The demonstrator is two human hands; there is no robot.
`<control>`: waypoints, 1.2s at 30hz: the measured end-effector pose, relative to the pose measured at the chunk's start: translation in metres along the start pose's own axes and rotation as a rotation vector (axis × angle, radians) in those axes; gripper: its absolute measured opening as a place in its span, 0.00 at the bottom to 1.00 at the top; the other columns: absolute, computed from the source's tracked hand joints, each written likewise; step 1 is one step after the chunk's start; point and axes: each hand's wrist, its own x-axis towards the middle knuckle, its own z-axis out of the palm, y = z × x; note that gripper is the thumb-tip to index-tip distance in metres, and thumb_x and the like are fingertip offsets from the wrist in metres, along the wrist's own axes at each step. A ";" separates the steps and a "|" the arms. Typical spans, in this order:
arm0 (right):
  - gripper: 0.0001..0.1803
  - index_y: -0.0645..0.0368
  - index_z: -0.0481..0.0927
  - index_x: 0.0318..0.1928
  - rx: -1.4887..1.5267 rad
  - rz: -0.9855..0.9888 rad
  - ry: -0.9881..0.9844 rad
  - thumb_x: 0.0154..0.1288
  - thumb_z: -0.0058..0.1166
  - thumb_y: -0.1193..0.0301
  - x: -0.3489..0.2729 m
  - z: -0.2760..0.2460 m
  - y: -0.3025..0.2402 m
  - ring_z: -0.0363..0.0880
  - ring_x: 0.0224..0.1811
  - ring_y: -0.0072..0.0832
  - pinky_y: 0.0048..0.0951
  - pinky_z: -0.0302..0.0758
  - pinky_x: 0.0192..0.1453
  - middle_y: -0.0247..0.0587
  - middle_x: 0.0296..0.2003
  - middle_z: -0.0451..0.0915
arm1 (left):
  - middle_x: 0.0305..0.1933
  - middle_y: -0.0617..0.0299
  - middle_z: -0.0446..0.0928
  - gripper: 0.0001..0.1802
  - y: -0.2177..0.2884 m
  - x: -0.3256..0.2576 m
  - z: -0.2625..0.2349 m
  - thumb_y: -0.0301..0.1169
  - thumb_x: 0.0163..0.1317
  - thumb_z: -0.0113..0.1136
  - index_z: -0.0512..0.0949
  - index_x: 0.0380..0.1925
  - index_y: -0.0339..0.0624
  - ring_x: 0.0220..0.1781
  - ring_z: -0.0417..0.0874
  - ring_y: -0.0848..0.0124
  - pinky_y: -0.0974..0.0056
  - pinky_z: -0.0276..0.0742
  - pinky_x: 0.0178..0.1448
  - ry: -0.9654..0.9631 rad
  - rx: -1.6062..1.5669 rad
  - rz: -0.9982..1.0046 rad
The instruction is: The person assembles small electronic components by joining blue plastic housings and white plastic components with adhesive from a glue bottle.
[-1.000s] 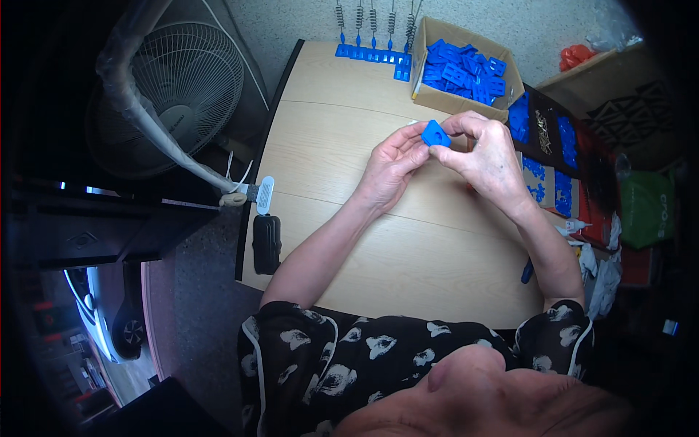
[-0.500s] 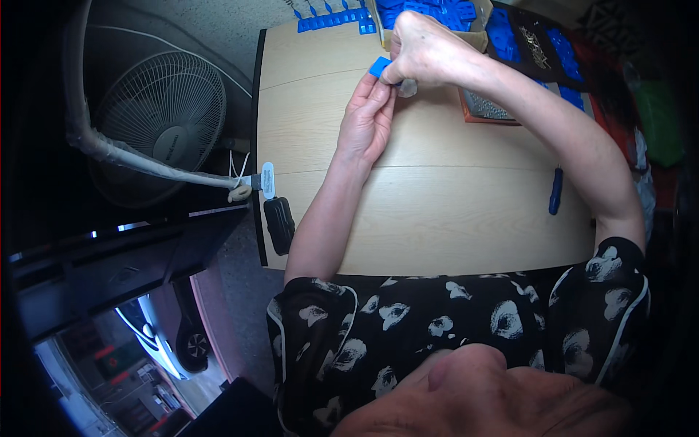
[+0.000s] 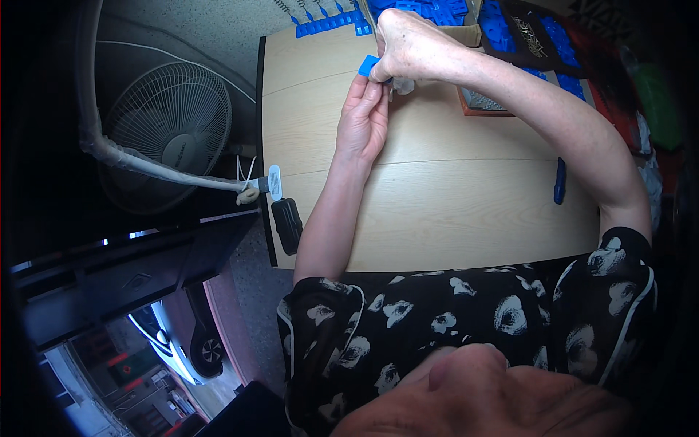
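Note:
At the far middle of the table my left hand [image 3: 362,122] pinches a small flat blue plastic piece [image 3: 369,65] at its fingertips. My right hand [image 3: 409,45] is curled into a fist just above, its lower edge touching or nearly touching the blue piece. What sits inside that fist is hidden. A whitish, translucent bit [image 3: 403,87] shows just below the fist; I cannot tell what it is. Past the hands lies a row of small blue plastic pieces [image 3: 328,24], with several metal springs [image 3: 297,14] at its far side.
A cardboard box [image 3: 466,34] of blue parts stands behind my right hand. Beside it is a dark tray [image 3: 526,33] with small brass-coloured parts. An orange-edged box [image 3: 484,111] holds small metal parts. A blue pen-like tool [image 3: 559,180], a black case [image 3: 287,226] and a fan [image 3: 171,135] flank the workspace.
The whole view has shifted slightly. Both hands stay together at the blue piece, with the right fist a little farther left over it.

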 end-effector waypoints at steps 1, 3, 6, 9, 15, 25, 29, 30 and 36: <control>0.18 0.72 0.80 0.29 0.009 -0.017 0.009 0.44 0.71 0.70 0.001 0.001 0.002 0.86 0.29 0.38 0.37 0.82 0.32 0.55 0.24 0.82 | 0.63 0.55 0.70 0.23 0.000 0.000 0.001 0.20 0.70 0.50 0.64 0.65 0.35 0.65 0.71 0.70 0.66 0.64 0.75 0.008 0.006 -0.001; 0.17 0.72 0.80 0.29 0.016 -0.038 0.016 0.44 0.71 0.71 0.003 0.005 0.008 0.86 0.28 0.38 0.37 0.82 0.32 0.55 0.24 0.82 | 0.63 0.55 0.70 0.23 -0.001 0.001 0.000 0.20 0.70 0.50 0.64 0.65 0.35 0.65 0.71 0.70 0.66 0.64 0.75 0.001 0.002 0.001; 0.16 0.72 0.83 0.26 0.026 -0.126 0.113 0.43 0.71 0.69 0.005 0.009 0.014 0.82 0.23 0.32 0.33 0.78 0.30 0.50 0.19 0.80 | 0.62 0.55 0.71 0.23 -0.001 0.001 -0.002 0.20 0.70 0.50 0.64 0.65 0.36 0.65 0.72 0.70 0.66 0.65 0.75 -0.007 -0.001 0.006; 0.16 0.72 0.83 0.27 0.028 -0.079 0.080 0.42 0.71 0.69 0.004 0.006 0.011 0.81 0.23 0.31 0.33 0.78 0.29 0.49 0.19 0.80 | 0.62 0.55 0.71 0.23 -0.001 0.000 -0.002 0.20 0.70 0.50 0.65 0.64 0.36 0.64 0.72 0.70 0.66 0.65 0.74 -0.009 0.004 0.008; 0.16 0.71 0.83 0.24 0.050 -0.101 0.071 0.42 0.72 0.69 0.006 0.009 0.017 0.81 0.22 0.29 0.31 0.77 0.28 0.47 0.18 0.79 | 0.62 0.55 0.71 0.22 -0.001 -0.001 -0.001 0.21 0.70 0.51 0.65 0.64 0.36 0.64 0.73 0.70 0.66 0.66 0.74 -0.014 0.004 0.016; 0.14 0.63 0.80 0.16 0.075 -0.615 0.199 0.48 0.61 0.64 0.017 0.016 0.040 0.75 0.16 0.39 0.36 0.73 0.26 0.49 0.13 0.74 | 0.62 0.55 0.71 0.22 -0.001 0.001 -0.003 0.20 0.70 0.51 0.66 0.64 0.36 0.64 0.73 0.69 0.66 0.67 0.74 -0.013 0.003 0.011; 0.14 0.62 0.80 0.16 0.109 -0.574 0.170 0.47 0.61 0.64 0.016 0.013 0.037 0.76 0.16 0.38 0.36 0.73 0.26 0.50 0.13 0.75 | 0.62 0.55 0.71 0.23 0.000 0.000 -0.002 0.20 0.70 0.51 0.65 0.64 0.36 0.64 0.73 0.69 0.65 0.67 0.73 -0.010 0.007 0.010; 0.14 0.62 0.80 0.16 0.105 -0.573 0.170 0.47 0.61 0.64 0.012 0.011 0.031 0.76 0.16 0.38 0.36 0.73 0.26 0.50 0.13 0.75 | 0.62 0.54 0.71 0.23 -0.001 0.000 -0.002 0.20 0.70 0.51 0.65 0.64 0.36 0.64 0.73 0.68 0.65 0.67 0.73 -0.006 0.009 0.007; 0.15 0.69 0.83 0.23 0.046 -0.111 0.088 0.42 0.72 0.68 0.004 0.009 0.018 0.80 0.21 0.28 0.31 0.76 0.28 0.46 0.17 0.79 | 0.62 0.54 0.71 0.22 -0.001 0.000 -0.001 0.20 0.70 0.50 0.66 0.64 0.35 0.65 0.73 0.69 0.66 0.66 0.74 -0.002 0.001 -0.003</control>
